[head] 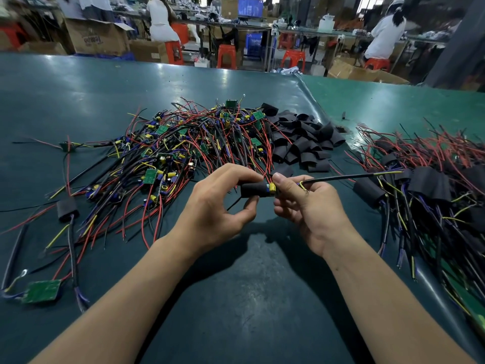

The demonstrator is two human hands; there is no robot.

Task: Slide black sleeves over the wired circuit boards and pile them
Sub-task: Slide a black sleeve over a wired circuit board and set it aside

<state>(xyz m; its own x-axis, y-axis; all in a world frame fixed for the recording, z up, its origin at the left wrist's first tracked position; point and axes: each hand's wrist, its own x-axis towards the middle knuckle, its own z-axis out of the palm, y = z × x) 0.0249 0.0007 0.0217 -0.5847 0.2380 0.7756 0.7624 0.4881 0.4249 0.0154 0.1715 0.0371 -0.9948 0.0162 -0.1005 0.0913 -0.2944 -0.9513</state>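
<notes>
Left hand [220, 203] pinches the soft, light black sleeve [253, 189], right hand [304, 206] pinches the stiff board's [270, 189] wire end; best gripped by edges.

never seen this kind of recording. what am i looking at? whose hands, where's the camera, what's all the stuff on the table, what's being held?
There is no robot here. It is one view from a wide-angle camera worn on a person's head, looking forward and down, so the two bare arms belong to the wearer.

The left hand holds a black sleeve. The right hand pinches a wired circuit board at the sleeve's mouth; only its yellow component sticks out, so the board looks mostly inside. Its black cable runs off to the right.

On the green table: a tangle of bare boards with wires in the middle, a heap of empty sleeves behind it, and a pile of finished sleeved boards on the right. A few stray boards lie at the left.

Behind are other benches and seated workers.
</notes>
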